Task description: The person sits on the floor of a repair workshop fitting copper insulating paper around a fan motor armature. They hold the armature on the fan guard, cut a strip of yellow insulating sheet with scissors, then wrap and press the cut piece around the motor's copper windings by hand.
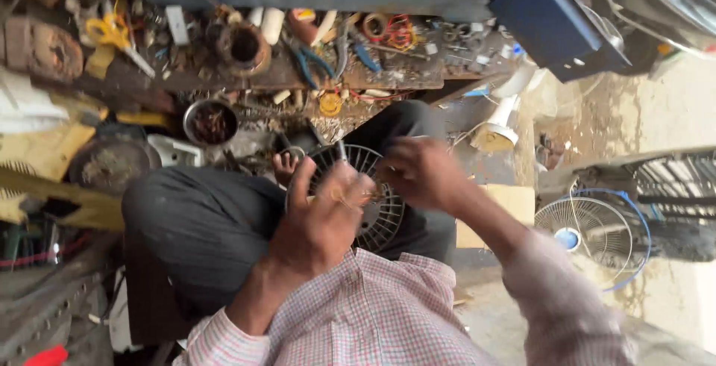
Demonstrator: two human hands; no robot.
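While the dark round fan motor housing [373,202] rests on the lap between the knees, left hand [321,220] grips its near rim. Right hand [421,176], blurred, touches the far edge; grasp indeterminate. Cluttered workbench [224,75] beyond.

The person's left hand [322,220] rises from a pink-checked sleeve, back toward the camera, fingers curled with the forefinger raised. The right hand [421,174] sits just beside it, slightly blurred, fingers bent inward toward the left; its forearm angles down to the right into a matching sleeve.
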